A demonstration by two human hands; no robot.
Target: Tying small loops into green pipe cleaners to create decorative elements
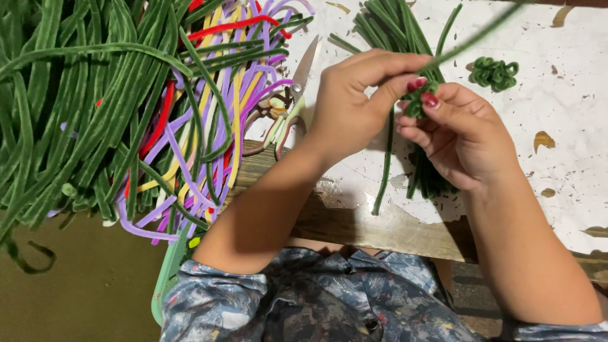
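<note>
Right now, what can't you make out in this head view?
- Green coil: mostly hidden by fingers of both hands (left hand, right hand).
- Stem running up from the coil: motion-blurred, leaves the top edge.
- Scissors: handles partly under the stem pile.
- Green bundle: cut off by the top edge, lower part behind the hands.

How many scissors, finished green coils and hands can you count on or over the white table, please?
Pair of metal scissors with pale green handles: 1
Finished coil of green fuzzy stem lying on the chipped white table: 1
Partly wound green coil held in the fingers: 1
Hands, left hand and right hand: 2
Total: 5
</note>
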